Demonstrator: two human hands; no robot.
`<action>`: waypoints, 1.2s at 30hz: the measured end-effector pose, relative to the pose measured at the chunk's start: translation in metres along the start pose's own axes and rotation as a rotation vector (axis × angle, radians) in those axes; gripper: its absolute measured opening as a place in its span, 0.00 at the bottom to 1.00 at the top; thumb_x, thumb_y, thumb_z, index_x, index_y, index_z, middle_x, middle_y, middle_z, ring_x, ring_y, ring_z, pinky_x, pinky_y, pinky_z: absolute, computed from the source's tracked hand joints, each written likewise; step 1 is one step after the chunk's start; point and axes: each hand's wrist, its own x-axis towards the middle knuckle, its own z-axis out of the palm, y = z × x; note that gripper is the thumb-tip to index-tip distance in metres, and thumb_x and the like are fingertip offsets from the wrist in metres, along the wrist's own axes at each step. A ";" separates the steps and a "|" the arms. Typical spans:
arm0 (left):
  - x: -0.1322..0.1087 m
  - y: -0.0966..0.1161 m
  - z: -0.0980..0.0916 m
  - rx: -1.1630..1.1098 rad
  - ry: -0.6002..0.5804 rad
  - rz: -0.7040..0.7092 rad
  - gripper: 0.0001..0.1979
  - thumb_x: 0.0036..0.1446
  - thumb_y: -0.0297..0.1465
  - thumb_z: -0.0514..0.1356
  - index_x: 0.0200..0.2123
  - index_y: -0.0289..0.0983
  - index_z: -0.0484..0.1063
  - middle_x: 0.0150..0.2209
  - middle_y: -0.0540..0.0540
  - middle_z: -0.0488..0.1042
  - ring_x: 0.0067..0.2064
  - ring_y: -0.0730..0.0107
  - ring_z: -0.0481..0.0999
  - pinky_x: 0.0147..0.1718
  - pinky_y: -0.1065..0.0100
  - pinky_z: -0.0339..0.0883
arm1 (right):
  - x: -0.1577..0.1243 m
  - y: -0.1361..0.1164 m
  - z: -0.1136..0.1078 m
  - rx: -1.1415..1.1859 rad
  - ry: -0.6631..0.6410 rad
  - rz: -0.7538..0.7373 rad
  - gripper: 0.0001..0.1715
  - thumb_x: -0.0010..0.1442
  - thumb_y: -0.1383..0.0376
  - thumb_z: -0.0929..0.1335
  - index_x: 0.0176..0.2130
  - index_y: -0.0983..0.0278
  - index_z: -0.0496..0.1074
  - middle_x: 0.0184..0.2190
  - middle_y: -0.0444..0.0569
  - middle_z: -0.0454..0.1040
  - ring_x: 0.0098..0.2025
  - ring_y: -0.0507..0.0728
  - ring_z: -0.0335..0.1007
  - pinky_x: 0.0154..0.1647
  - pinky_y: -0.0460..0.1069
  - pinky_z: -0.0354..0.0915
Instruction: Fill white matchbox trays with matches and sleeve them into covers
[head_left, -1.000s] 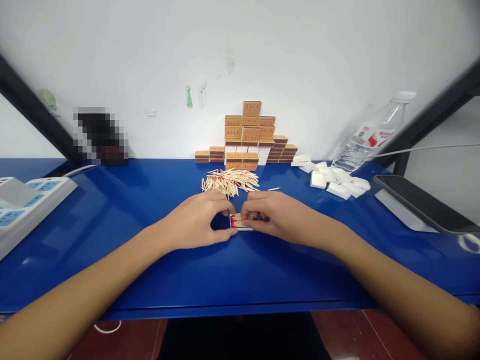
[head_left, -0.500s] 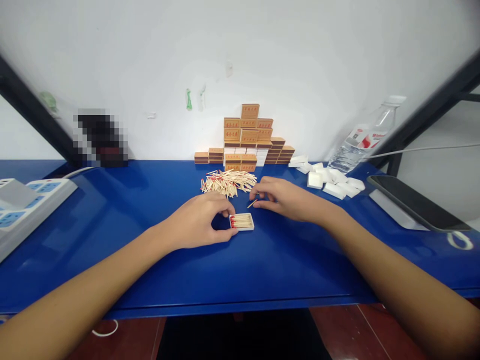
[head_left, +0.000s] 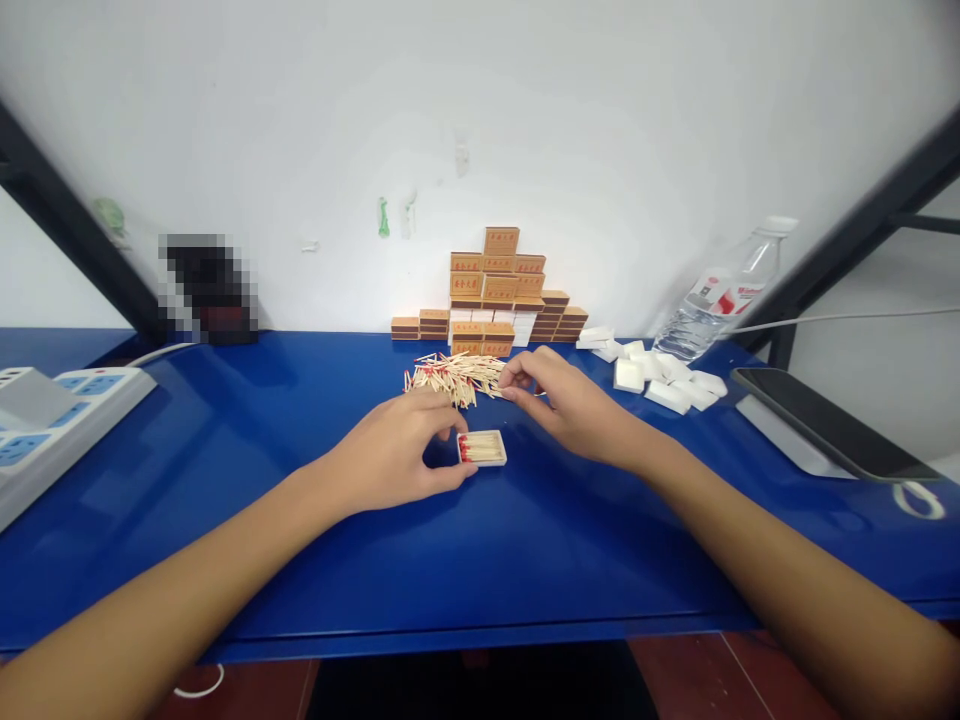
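Observation:
A small white matchbox tray (head_left: 491, 462) lies on the blue table, with a layer of red-headed matches (head_left: 480, 446) inside. My left hand (head_left: 405, 445) grips the tray's left end between thumb and fingers. Just behind the tray is a loose heap of matches (head_left: 454, 375), most of them lying crosswise. At the heap's right edge, my right hand (head_left: 555, 395) is closed in a pinch on a matchstick, which is mostly hidden by the fingers.
Orange-brown matchboxes (head_left: 499, 288) are stacked against the wall behind the heap. White empty trays (head_left: 664, 375) lie to the right, near a tilted water bottle (head_left: 724, 290) and a propped phone (head_left: 832, 420). A power strip (head_left: 82, 410) sits at the left on the blue table (head_left: 450, 560).
My right hand has moved slightly left to the match heap's edge; the matchstick lying by its thumb no longer shows there. My left hand stays on the tray. The view has tilted slightly up.

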 end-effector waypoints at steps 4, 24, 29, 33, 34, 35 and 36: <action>0.000 -0.001 0.002 -0.014 -0.006 -0.031 0.10 0.60 0.38 0.69 0.41 0.38 0.79 0.35 0.48 0.75 0.39 0.63 0.74 0.40 0.61 0.68 | 0.000 -0.005 0.004 0.006 0.012 -0.041 0.16 0.75 0.65 0.61 0.56 0.58 0.73 0.43 0.52 0.76 0.47 0.62 0.68 0.50 0.59 0.68; 0.001 -0.010 -0.005 0.086 0.089 -0.072 0.12 0.62 0.40 0.65 0.34 0.38 0.74 0.31 0.48 0.74 0.36 0.64 0.72 0.36 0.63 0.65 | 0.004 -0.012 0.013 0.265 0.076 0.232 0.12 0.67 0.56 0.71 0.37 0.60 0.81 0.37 0.49 0.80 0.37 0.57 0.71 0.37 0.53 0.65; 0.000 -0.008 -0.004 0.048 0.031 -0.069 0.12 0.62 0.41 0.66 0.34 0.38 0.75 0.31 0.48 0.74 0.36 0.65 0.72 0.35 0.63 0.64 | 0.006 0.017 -0.012 -0.118 0.222 0.257 0.10 0.66 0.61 0.69 0.35 0.61 0.80 0.34 0.51 0.80 0.37 0.60 0.72 0.39 0.55 0.65; 0.001 -0.007 -0.002 0.040 -0.001 -0.090 0.13 0.63 0.42 0.65 0.33 0.38 0.75 0.30 0.49 0.73 0.35 0.65 0.72 0.34 0.63 0.63 | 0.004 0.049 -0.028 -0.253 0.001 0.333 0.07 0.62 0.62 0.71 0.37 0.62 0.80 0.37 0.52 0.80 0.39 0.61 0.73 0.40 0.55 0.65; 0.001 -0.007 -0.002 0.040 0.000 -0.091 0.13 0.63 0.42 0.65 0.33 0.38 0.76 0.30 0.49 0.73 0.35 0.65 0.72 0.34 0.62 0.63 | 0.003 0.055 -0.030 -0.221 -0.047 0.330 0.09 0.61 0.60 0.72 0.39 0.62 0.80 0.38 0.52 0.80 0.39 0.61 0.73 0.41 0.55 0.65; 0.001 -0.007 -0.001 0.037 -0.005 -0.093 0.13 0.63 0.42 0.65 0.34 0.39 0.76 0.30 0.49 0.73 0.34 0.65 0.72 0.35 0.62 0.63 | 0.002 0.061 -0.031 -0.181 -0.087 0.309 0.11 0.61 0.58 0.73 0.41 0.62 0.80 0.40 0.52 0.80 0.40 0.61 0.73 0.42 0.55 0.66; 0.001 -0.006 0.000 0.031 -0.017 -0.095 0.12 0.63 0.42 0.65 0.35 0.39 0.77 0.29 0.49 0.73 0.34 0.65 0.72 0.35 0.62 0.64 | 0.001 0.064 -0.031 -0.142 -0.123 0.280 0.14 0.60 0.56 0.73 0.43 0.62 0.80 0.41 0.52 0.80 0.42 0.61 0.73 0.44 0.55 0.66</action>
